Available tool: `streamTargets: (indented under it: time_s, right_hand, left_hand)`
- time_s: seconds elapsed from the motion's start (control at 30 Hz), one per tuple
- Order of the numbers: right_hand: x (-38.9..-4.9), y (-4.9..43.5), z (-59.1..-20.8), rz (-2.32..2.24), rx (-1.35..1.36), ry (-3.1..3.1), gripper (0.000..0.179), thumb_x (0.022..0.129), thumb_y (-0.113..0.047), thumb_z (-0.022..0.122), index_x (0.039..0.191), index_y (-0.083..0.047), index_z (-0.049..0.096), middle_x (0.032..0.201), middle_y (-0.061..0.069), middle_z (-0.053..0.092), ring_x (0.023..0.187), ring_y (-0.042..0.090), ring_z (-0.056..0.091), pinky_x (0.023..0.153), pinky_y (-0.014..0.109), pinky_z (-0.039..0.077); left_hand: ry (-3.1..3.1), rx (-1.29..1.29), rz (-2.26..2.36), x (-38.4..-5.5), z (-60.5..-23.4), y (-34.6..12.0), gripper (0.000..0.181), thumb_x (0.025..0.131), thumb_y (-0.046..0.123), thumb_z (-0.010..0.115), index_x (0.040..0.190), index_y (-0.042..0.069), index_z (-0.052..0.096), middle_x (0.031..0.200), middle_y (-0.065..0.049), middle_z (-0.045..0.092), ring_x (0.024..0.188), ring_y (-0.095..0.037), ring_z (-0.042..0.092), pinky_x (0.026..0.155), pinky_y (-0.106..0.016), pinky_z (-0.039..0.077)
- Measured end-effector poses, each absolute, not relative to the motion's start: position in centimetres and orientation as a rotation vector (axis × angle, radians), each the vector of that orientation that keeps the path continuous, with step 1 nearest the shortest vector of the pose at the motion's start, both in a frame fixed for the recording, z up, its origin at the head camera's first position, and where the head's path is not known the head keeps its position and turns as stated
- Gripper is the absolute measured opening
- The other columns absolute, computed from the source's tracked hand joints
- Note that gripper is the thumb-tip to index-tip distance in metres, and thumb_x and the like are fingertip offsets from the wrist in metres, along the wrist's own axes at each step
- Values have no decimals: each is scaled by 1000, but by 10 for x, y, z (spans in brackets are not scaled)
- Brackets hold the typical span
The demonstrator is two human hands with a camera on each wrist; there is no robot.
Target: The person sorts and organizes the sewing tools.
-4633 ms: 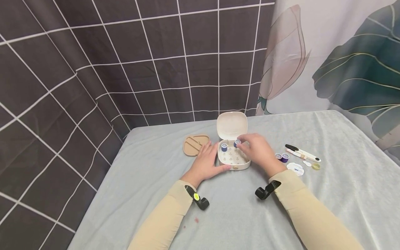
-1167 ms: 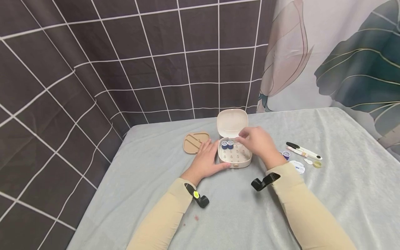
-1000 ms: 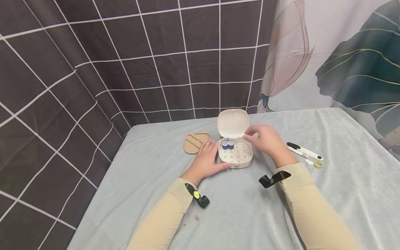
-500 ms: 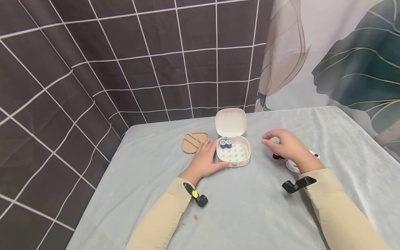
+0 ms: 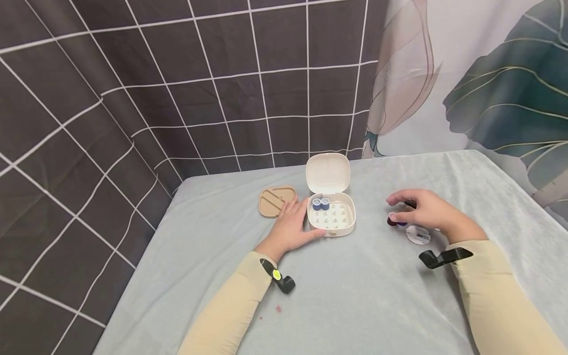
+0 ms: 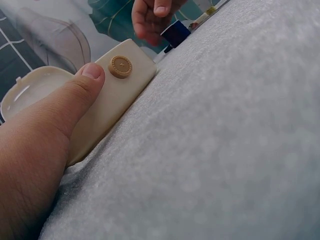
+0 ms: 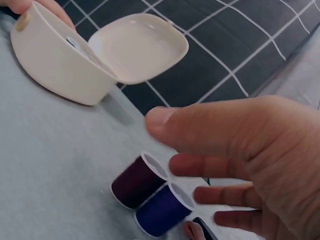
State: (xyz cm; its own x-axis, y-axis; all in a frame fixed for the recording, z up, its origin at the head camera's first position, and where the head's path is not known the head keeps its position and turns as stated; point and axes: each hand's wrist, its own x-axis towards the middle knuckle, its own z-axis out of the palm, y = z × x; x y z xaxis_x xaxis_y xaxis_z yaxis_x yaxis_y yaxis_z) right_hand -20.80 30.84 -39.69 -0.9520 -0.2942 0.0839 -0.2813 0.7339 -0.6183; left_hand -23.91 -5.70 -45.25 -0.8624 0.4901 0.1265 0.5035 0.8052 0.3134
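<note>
Dark fabric (image 5: 284,93) crossed by a white grid hangs behind a surface draped in soft, pale gray cloth (image 5: 346,296), while a light curtain (image 5: 399,108) printed with large pink and teal leaves hangs at right.

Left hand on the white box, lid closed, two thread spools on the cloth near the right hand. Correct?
The lid is open, not closed: the head view shows it raised behind the white box. The left hand, right hand and two thread spools are as stated.
</note>
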Motion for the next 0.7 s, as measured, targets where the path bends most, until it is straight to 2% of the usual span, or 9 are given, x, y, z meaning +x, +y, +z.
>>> streamTargets:
  time_s: [0.1, 0.27, 0.47, 0.7]
  right_hand:
    - [-209, 312, -399, -1049, -516, 2852, 39, 82, -24, 85, 115, -5, 73, 109, 8, 74, 97, 16, 64, 81, 25, 50]
    - [-210, 316, -401, -1053, -580, 2807, 33, 81, -15, 84, 110, -3, 74, 105, 6, 74, 91, 6, 63, 78, 23, 51]
    - [-211, 314, -402, -999, -572, 2819, 22, 83, -17, 83, 103, -10, 77, 99, -1, 74, 86, 7, 59, 75, 22, 48]
    - [-212, 313, -405, -969, -547, 2831, 17, 84, -18, 82, 99, -12, 77, 93, -4, 73, 80, 5, 57, 72, 22, 47]
  left_hand:
    - [-2946, -813, -530, -239, -452, -57, 104, 85, 75, 58, 161, 12, 24, 162, -11, 34, 155, -29, 16, 126, -45, 5]
    - [-2945, -813, -538, -238, -451, -56, 103, 86, 74, 59, 161, 12, 25, 162, -11, 35, 155, -29, 16, 126, -46, 5]
    - [-2944, -816, -536, -237, -450, -56, 103, 86, 74, 59, 161, 11, 25, 162, -11, 34, 154, -30, 16, 126, -45, 5]
    - [-2942, -807, -533, -236, -450, -57, 103, 86, 75, 59, 161, 12, 25, 162, -10, 35, 154, -30, 17, 125, -50, 3]
